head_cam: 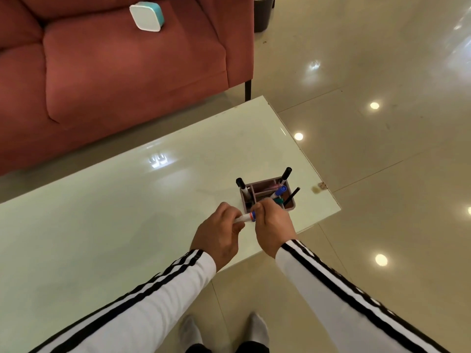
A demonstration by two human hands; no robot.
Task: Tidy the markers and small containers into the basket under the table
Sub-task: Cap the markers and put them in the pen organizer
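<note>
Both hands meet over the glass table [102, 212]: the left hand [219, 235] grips a white marker [244, 217], the right hand [274, 225] pinches its blue end. At one o'clock, the compartmented organizer [267, 197] holds several markers. No basket visible; tidying seems early.

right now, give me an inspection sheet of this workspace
surface: glossy pale green glass table, mostly bare, glare spots on it
job's things: mauve plastic compartment organiser near the table's right end, holding black-capped and blue-capped markers; white marker with a red and blue band held between both hands
clutter: small tan scrap at the table's right edge
hands: left hand wraps the marker's barrel; right hand grips its banded end
cables: nothing seen
surroundings: red fabric sofa with a white and teal square box on its seat; dark bin; shiny beige tiled floor; basket not in view
</note>
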